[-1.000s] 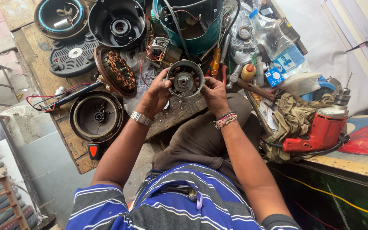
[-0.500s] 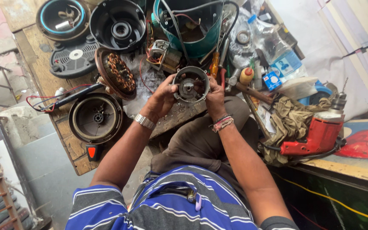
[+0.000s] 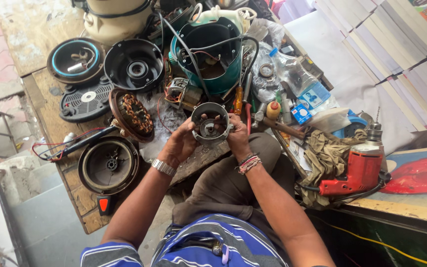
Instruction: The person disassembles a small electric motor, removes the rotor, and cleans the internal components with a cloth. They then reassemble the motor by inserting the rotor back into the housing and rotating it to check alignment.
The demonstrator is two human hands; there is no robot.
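Observation:
Both my hands hold a round grey metal motor housing (image 3: pixel 209 122) up over the front edge of the wooden workbench (image 3: pixel 50 111). My left hand (image 3: pixel 180 143), with a metal watch on its wrist, grips the housing's left rim. My right hand (image 3: pixel 236 136), with thread bands on its wrist, grips the right rim, fingers curled inside. The housing's open face, with a small hub in the middle, points up at me. A stator with copper windings (image 3: pixel 130 114) stands tilted on the bench just left of my left hand.
A teal appliance body (image 3: pixel 208 57), black round covers (image 3: pixel 133 64), a round base (image 3: pixel 107 165), a vented disc (image 3: pixel 86 101) and loose wires crowd the bench. To the right lie an orange screwdriver (image 3: pixel 237 101), a red drill (image 3: pixel 359 170), rags (image 3: pixel 324 153) and a plastic bottle (image 3: pixel 297 79).
The view has tilted down, so bench and hands sit lower in frame. My hands have turned the housing slightly while keeping hold of it.

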